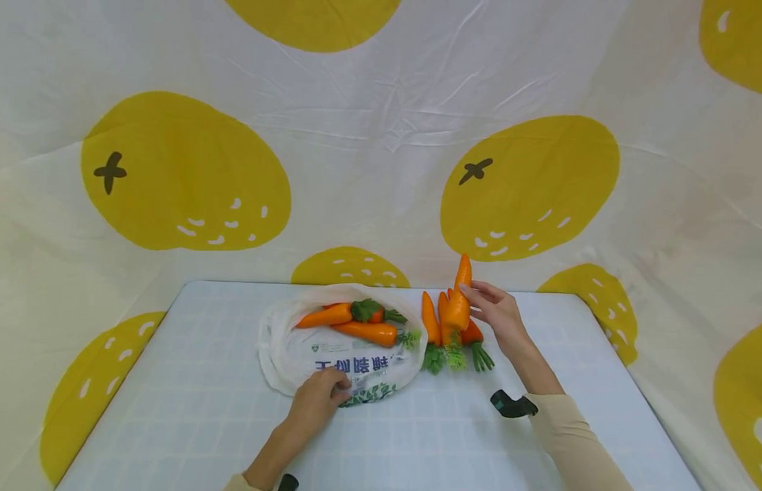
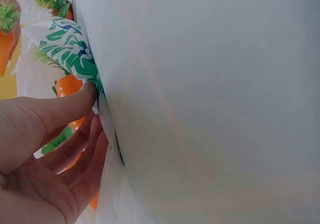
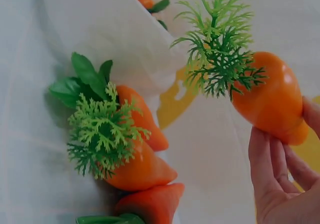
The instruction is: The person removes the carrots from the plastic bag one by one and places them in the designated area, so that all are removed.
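Now the right hand [image 1: 500,310] holds a carrot [image 1: 459,307] up in the air, with the fingers curled round its thin part and the thumb on the other side, so they are only as far apart as the carrot is thick. Its thin tip points up past the fingers, and its frilly green leaves [image 3: 220,49] hang below them. Lower than these fingers, three more carrots lie side by side on the table [image 1: 190,409]: one with wide leaves [image 3: 142,119] is farthest to the left of the fingers, one with light frilly leaves [image 3: 142,169] is in the middle, and a redder one [image 3: 152,204] is nearest under them. Over on the other side, the left hand [image 1: 319,395] pinches the near edge of a white plastic bag [image 1: 279,361], thumb and fingers almost together. Green leaf pictures [image 2: 70,49] are printed on the bag just beside that thumb. Past the left fingers, inside the bag, lie some other carrots [image 1: 365,333]. Far beyond both hands' fingers hangs a white cloth [image 1: 362,170] with big yellow fruit shapes [image 1: 190,170].
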`<state>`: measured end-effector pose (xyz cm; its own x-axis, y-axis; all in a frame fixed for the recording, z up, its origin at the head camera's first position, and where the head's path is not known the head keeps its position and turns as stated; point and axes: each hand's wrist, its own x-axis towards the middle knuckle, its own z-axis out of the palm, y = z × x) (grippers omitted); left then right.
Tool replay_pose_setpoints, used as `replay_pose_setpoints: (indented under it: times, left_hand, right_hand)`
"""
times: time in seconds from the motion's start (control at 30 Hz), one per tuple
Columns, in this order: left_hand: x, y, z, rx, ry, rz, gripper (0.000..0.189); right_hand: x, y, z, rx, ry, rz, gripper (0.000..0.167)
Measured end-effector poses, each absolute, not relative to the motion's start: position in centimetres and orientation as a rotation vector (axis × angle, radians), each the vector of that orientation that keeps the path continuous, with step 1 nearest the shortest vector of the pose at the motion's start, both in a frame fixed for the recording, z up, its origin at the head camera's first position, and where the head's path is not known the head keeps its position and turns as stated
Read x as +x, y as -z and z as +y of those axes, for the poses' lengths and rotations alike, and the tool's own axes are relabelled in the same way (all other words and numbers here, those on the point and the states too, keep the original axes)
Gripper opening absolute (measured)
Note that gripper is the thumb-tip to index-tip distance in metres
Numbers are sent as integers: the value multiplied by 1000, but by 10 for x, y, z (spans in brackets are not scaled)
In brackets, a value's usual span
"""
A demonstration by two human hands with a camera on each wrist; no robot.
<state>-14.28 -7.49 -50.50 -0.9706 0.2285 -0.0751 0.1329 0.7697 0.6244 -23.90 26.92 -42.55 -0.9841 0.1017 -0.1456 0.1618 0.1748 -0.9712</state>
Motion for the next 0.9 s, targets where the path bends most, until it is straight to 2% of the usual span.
replay_pose_setpoints:
  times: [0.4, 0.9]
  left_hand:
    - [-143, 507, -75, 272, -975, 2811, 11]
    - [-141, 509, -75, 282, -971, 2823, 11]
  right_hand:
    - [-244, 439, 303, 374, 1944, 2345, 83]
    - [-254, 456, 333, 436, 1828, 2390, 87]
